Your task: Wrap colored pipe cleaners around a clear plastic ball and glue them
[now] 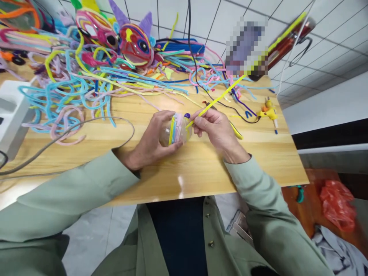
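Note:
My left hand [153, 138] is wrapped round a clear plastic bottle [165, 132] lying on its side just above the wooden table. Bands of yellow, blue and pink pipe cleaner circle its middle, and a small dark purple piece [187, 115] sits at its upper right. In a pinch, my right hand [214, 128] grips a long yellow pipe cleaner [221, 96]. Its lower end touches or nearly touches the bottle's right part, and its length slants up to the right. Pliers with a yellow handle [236, 131] lie partly hidden behind my right hand.
A yellow glue gun [268, 112] with a black cord rests at the table's right. Loose pipe cleaners [71, 86] heap along the back left, beside decorated bottle figures [136, 44]. A white box [14, 111] stands far left. A red plastic bag [337, 203] is below the right edge.

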The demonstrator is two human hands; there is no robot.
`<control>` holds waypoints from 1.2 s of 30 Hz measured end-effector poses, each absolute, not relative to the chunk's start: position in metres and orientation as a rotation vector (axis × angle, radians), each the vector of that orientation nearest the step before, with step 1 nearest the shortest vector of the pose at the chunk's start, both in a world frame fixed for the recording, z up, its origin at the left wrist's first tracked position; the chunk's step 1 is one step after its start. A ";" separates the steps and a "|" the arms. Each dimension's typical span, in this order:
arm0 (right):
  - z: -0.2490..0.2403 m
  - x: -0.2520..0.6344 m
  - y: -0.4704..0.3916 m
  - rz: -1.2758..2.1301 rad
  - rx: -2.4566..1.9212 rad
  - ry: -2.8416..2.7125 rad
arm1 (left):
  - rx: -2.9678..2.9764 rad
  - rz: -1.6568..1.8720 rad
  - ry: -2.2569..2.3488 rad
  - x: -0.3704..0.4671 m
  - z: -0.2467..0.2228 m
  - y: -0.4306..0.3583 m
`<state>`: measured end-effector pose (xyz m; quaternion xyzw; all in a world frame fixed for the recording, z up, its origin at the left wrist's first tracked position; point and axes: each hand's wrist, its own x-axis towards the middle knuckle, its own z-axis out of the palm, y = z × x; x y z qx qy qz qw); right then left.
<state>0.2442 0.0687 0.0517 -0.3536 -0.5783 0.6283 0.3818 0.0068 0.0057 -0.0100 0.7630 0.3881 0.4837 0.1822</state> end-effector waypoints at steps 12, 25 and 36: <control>0.056 0.234 0.053 1.393 -0.929 -1.704 | 2.101 1.325 1.127 0.005 -0.008 0.006; 0.040 0.227 0.051 1.297 -0.894 -1.664 | 2.183 1.370 1.099 0.010 -0.009 0.006; 0.033 0.227 0.046 1.095 -0.972 -1.750 | 2.170 1.354 1.098 0.011 -0.008 0.006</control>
